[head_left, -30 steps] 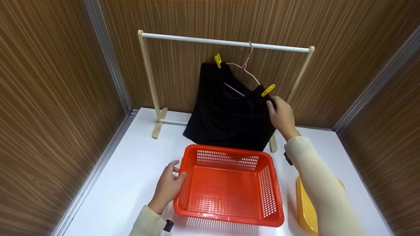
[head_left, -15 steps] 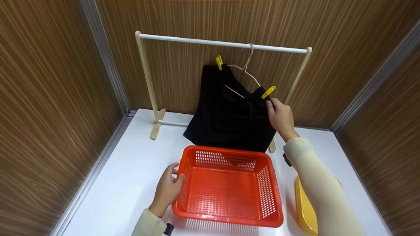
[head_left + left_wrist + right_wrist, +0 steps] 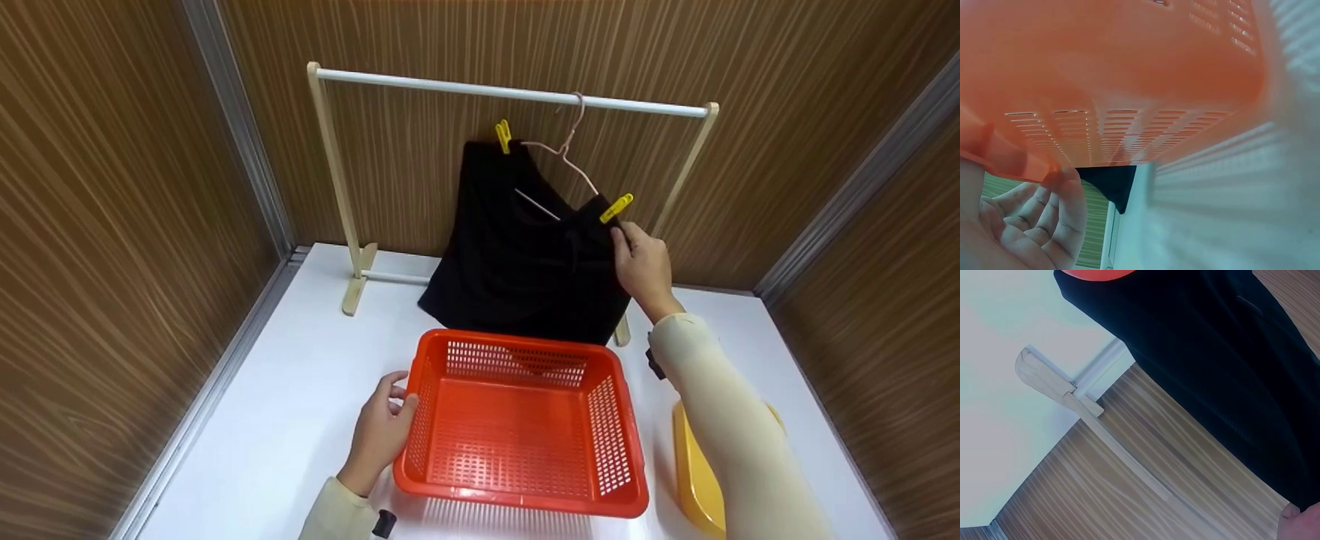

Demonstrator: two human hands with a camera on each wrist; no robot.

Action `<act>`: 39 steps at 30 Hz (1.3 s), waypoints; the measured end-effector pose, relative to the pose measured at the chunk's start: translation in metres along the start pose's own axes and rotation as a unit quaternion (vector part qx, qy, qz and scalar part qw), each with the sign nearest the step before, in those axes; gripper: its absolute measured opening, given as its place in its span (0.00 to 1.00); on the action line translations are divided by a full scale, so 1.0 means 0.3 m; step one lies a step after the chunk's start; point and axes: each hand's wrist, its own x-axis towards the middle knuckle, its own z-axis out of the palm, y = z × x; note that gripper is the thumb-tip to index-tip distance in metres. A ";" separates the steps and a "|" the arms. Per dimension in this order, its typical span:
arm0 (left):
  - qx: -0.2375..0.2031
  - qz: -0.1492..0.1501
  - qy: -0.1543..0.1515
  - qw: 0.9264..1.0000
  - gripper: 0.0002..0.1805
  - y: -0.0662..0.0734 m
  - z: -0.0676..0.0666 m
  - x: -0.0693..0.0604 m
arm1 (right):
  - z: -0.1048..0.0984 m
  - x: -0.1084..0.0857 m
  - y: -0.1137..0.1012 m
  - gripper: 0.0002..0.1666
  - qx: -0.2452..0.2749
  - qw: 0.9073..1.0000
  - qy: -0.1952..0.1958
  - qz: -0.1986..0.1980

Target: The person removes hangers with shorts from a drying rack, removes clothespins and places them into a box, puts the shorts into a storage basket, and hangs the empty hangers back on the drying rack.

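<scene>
A black garment [image 3: 525, 270] with a drawstring, either shorts or a skirt, hangs tilted from a pink wire hanger [image 3: 564, 148]. Two yellow clothespins [image 3: 617, 208] clip its waistband, one at each side. My right hand [image 3: 646, 266] pinches the garment's upper right edge just below the lower clothespin, thumb in front and the other fingers mostly hidden behind. My left hand [image 3: 379, 435] holds the left rim of a red plastic basket [image 3: 517, 427], thumb over the rim. In the left wrist view its fingers [image 3: 1067, 225] bend up against the outside of that rim.
The hanger hooks over the white bar [image 3: 450, 86] of a wooden-legged rack at the back. A yellow container [image 3: 701, 480] stands on the right, partly behind my right forearm. Wood-grain panels [image 3: 135, 225] enclose the white table [image 3: 285, 375] at the sides and back.
The view shifts slightly. Both hands keep their places on the garment and the basket, with no other visible change.
</scene>
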 end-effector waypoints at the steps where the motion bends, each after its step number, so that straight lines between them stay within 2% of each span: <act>1: 0.002 0.001 0.001 1.000 0.25 0.001 0.000 0.000 | 0.001 0.000 -0.001 0.15 0.001 1.000 0.000 0.000; 12: -0.014 0.001 -0.013 1.000 0.24 0.002 0.003 -0.010 | 0.013 -0.008 -0.006 0.14 0.002 1.000 0.006 -0.004; 22: -0.013 0.005 -0.014 1.000 0.24 -0.004 0.001 -0.011 | 0.020 -0.011 -0.017 0.16 0.013 1.000 0.000 0.017; 33: -0.022 0.007 -0.010 1.000 0.24 -0.007 0.012 -0.017 | 0.010 -0.024 -0.055 0.16 0.038 0.998 0.032 0.029; 39: -0.023 0.009 -0.006 1.000 0.24 -0.009 0.011 -0.016 | -0.011 -0.014 -0.080 0.15 0.043 0.998 0.050 0.019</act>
